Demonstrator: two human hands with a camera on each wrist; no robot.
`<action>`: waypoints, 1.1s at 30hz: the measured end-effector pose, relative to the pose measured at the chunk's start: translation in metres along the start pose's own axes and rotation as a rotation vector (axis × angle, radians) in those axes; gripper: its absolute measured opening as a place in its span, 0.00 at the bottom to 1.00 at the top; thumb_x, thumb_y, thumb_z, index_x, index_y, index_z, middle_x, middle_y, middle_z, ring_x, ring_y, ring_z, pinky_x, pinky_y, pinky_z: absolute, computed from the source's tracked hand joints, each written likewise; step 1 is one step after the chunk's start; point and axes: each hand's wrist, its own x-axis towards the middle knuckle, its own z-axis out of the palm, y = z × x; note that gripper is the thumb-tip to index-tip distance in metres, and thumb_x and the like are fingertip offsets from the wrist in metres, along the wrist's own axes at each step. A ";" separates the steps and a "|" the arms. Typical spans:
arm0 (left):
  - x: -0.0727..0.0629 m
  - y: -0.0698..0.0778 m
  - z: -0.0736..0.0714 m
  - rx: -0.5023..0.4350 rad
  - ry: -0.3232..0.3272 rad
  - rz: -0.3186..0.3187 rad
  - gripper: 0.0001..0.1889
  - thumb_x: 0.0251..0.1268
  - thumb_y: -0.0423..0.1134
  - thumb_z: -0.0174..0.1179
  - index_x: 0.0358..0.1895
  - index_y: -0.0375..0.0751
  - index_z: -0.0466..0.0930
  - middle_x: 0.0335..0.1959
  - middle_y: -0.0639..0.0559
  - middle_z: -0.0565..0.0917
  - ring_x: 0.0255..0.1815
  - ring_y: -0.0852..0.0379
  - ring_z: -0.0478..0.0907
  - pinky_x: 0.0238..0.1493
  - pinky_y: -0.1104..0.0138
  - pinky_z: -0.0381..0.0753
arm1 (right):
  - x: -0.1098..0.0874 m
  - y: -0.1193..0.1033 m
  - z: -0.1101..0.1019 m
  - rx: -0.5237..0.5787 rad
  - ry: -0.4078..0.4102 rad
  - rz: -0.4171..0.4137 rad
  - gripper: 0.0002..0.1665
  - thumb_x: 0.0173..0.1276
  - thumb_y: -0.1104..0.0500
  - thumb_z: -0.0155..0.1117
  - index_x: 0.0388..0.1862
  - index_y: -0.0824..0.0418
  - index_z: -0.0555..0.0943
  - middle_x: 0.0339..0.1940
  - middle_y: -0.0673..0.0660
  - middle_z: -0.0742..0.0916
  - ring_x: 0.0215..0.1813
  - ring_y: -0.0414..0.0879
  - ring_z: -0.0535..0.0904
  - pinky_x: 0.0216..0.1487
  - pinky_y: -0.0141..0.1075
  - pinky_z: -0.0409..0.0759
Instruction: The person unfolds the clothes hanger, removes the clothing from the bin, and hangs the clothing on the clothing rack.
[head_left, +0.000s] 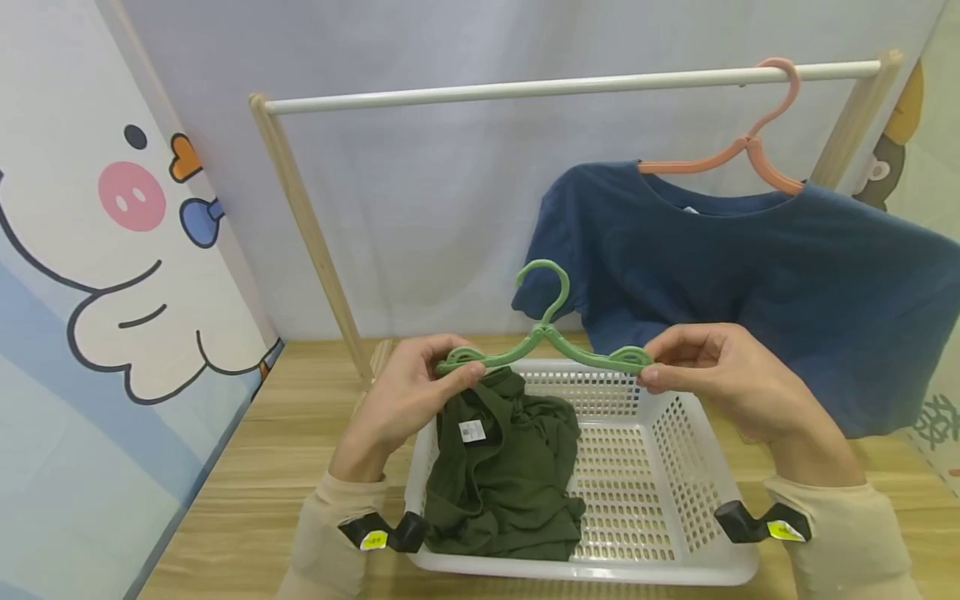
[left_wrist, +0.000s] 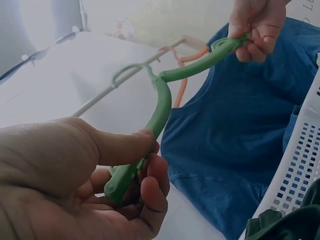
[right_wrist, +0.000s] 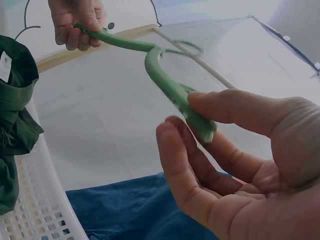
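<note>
Between the two hands hangs the green hanger point(head_left: 543, 330), held level over the far side of the basket point(head_left: 585, 570), its hook pointing up and curling toward the left hand's side. The left hand point(head_left: 405, 393) pinches one end between its thumb and bent fingers; the right hand point(head_left: 738, 383) pinches the other end in the same way, thumb nearest the body. Neither is spread wide: each closes only as far as the hanger's thin arm allows.

Below the hands, the white basket stands on the table point(head_left: 240, 508), its slotted floor showing on the right hand's side. On the left hand's side of it lies the green shirt point(head_left: 525, 475), crumpled, its neckline just below the left thumb and a white label point(head_left: 472, 431) showing inside the collar.

Beyond both hands runs the white rail point(head_left: 525, 89), with a wooden post point(head_left: 307, 225) past the left hand and another point(head_left: 855, 125) past the right. Beyond the right hand, the blue shirt point(head_left: 720, 275) hangs by the orange hanger point(head_left: 746, 143), which is hooked over the rail. Out to the left of the left hand is a cartoon figure point(head_left: 75, 200).
</note>
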 end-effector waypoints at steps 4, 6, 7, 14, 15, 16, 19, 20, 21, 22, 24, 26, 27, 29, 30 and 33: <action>0.000 0.001 0.004 0.011 -0.012 -0.024 0.06 0.81 0.32 0.69 0.52 0.33 0.90 0.38 0.44 0.87 0.38 0.43 0.84 0.42 0.62 0.82 | 0.002 -0.003 0.009 -0.083 0.048 0.027 0.12 0.79 0.65 0.74 0.58 0.67 0.89 0.52 0.58 0.94 0.50 0.50 0.92 0.53 0.36 0.90; 0.000 0.002 0.006 0.008 -0.011 -0.041 0.06 0.80 0.31 0.69 0.51 0.33 0.91 0.39 0.40 0.89 0.42 0.34 0.87 0.46 0.57 0.85 | 0.002 -0.004 0.013 -0.100 0.047 0.022 0.12 0.79 0.64 0.74 0.58 0.67 0.89 0.52 0.58 0.93 0.50 0.50 0.92 0.53 0.36 0.90; 0.000 0.003 0.007 0.009 -0.006 -0.049 0.06 0.80 0.31 0.69 0.51 0.33 0.91 0.39 0.39 0.90 0.44 0.32 0.87 0.48 0.55 0.85 | 0.003 -0.005 0.014 -0.106 0.043 0.019 0.12 0.79 0.64 0.74 0.57 0.67 0.90 0.52 0.58 0.94 0.49 0.49 0.91 0.53 0.36 0.90; 0.001 0.001 0.009 0.010 0.053 -0.075 0.06 0.79 0.32 0.71 0.51 0.34 0.93 0.35 0.46 0.91 0.38 0.42 0.87 0.43 0.63 0.81 | 0.005 -0.006 0.019 -0.113 -0.001 -0.005 0.10 0.77 0.66 0.76 0.53 0.69 0.90 0.48 0.60 0.93 0.46 0.48 0.91 0.50 0.37 0.91; 0.001 0.000 0.009 0.007 0.060 -0.072 0.07 0.79 0.32 0.71 0.51 0.33 0.92 0.34 0.47 0.91 0.38 0.43 0.86 0.42 0.65 0.80 | 0.006 -0.006 0.019 -0.116 0.002 -0.002 0.10 0.77 0.65 0.76 0.53 0.69 0.90 0.47 0.59 0.93 0.45 0.47 0.91 0.50 0.37 0.91; 0.001 0.000 0.009 0.004 0.065 -0.069 0.07 0.79 0.32 0.71 0.51 0.33 0.92 0.34 0.46 0.91 0.37 0.43 0.85 0.41 0.66 0.79 | 0.006 -0.006 0.019 -0.120 0.009 0.000 0.10 0.77 0.65 0.77 0.52 0.69 0.90 0.46 0.57 0.94 0.44 0.47 0.90 0.49 0.37 0.91; 0.001 -0.002 0.009 -0.011 0.075 -0.058 0.08 0.79 0.32 0.71 0.51 0.31 0.92 0.34 0.46 0.90 0.39 0.39 0.86 0.43 0.67 0.81 | 0.007 -0.005 0.021 -0.138 0.037 0.007 0.09 0.76 0.64 0.77 0.50 0.68 0.91 0.43 0.55 0.94 0.42 0.45 0.90 0.47 0.37 0.91; 0.002 -0.002 0.009 -0.018 0.077 -0.056 0.08 0.79 0.32 0.70 0.51 0.30 0.92 0.33 0.47 0.90 0.40 0.37 0.86 0.44 0.66 0.83 | 0.007 -0.004 0.021 -0.148 0.048 0.010 0.09 0.76 0.64 0.78 0.50 0.68 0.91 0.42 0.54 0.94 0.41 0.45 0.90 0.47 0.37 0.90; 0.002 -0.002 0.009 -0.024 0.079 -0.057 0.08 0.79 0.32 0.70 0.51 0.29 0.92 0.33 0.47 0.90 0.40 0.37 0.87 0.45 0.66 0.83 | 0.007 -0.004 0.022 -0.162 0.059 0.013 0.09 0.76 0.63 0.78 0.49 0.68 0.92 0.42 0.54 0.94 0.40 0.45 0.90 0.46 0.37 0.90; 0.002 -0.003 0.009 -0.030 0.083 -0.058 0.08 0.79 0.32 0.70 0.50 0.29 0.92 0.33 0.48 0.90 0.40 0.37 0.87 0.46 0.65 0.84 | 0.007 -0.004 0.022 -0.178 0.069 0.013 0.09 0.76 0.63 0.78 0.49 0.67 0.92 0.41 0.54 0.94 0.40 0.45 0.89 0.45 0.37 0.90; 0.003 -0.003 0.010 -0.039 0.089 -0.063 0.08 0.79 0.32 0.70 0.50 0.29 0.92 0.32 0.51 0.90 0.40 0.39 0.88 0.47 0.63 0.85 | 0.007 -0.004 0.023 -0.209 0.094 0.019 0.09 0.76 0.61 0.79 0.49 0.65 0.93 0.41 0.54 0.94 0.40 0.45 0.89 0.45 0.37 0.89; 0.003 -0.003 0.010 -0.047 0.095 -0.068 0.07 0.79 0.32 0.70 0.48 0.30 0.92 0.31 0.52 0.89 0.39 0.41 0.88 0.47 0.61 0.86 | 0.007 -0.003 0.023 -0.239 0.123 0.019 0.09 0.76 0.59 0.80 0.49 0.63 0.94 0.42 0.53 0.94 0.41 0.45 0.89 0.46 0.37 0.89; 0.003 -0.003 0.010 -0.049 0.099 -0.072 0.06 0.79 0.32 0.71 0.48 0.31 0.92 0.31 0.52 0.89 0.39 0.42 0.87 0.47 0.60 0.86 | 0.007 -0.003 0.024 -0.249 0.138 0.019 0.10 0.76 0.58 0.80 0.50 0.62 0.94 0.43 0.53 0.94 0.41 0.45 0.89 0.46 0.36 0.88; 0.004 -0.003 0.011 -0.056 0.104 -0.076 0.06 0.79 0.32 0.71 0.47 0.31 0.92 0.31 0.52 0.89 0.39 0.41 0.87 0.48 0.59 0.86 | 0.008 -0.003 0.024 -0.244 0.169 0.021 0.11 0.76 0.57 0.80 0.50 0.62 0.94 0.43 0.52 0.94 0.41 0.45 0.90 0.45 0.36 0.89; 0.004 -0.003 0.011 -0.061 0.106 -0.078 0.06 0.79 0.32 0.71 0.46 0.32 0.92 0.31 0.51 0.89 0.40 0.40 0.87 0.48 0.59 0.85 | 0.007 -0.003 0.024 -0.229 0.185 0.022 0.11 0.76 0.57 0.80 0.51 0.62 0.94 0.43 0.53 0.95 0.40 0.46 0.90 0.44 0.36 0.89; 0.004 -0.004 0.011 -0.081 0.118 -0.082 0.05 0.79 0.32 0.71 0.46 0.31 0.92 0.30 0.51 0.89 0.42 0.36 0.87 0.49 0.57 0.86 | 0.007 -0.002 0.026 -0.161 0.230 0.028 0.13 0.75 0.58 0.81 0.51 0.65 0.93 0.42 0.55 0.95 0.37 0.46 0.90 0.38 0.37 0.91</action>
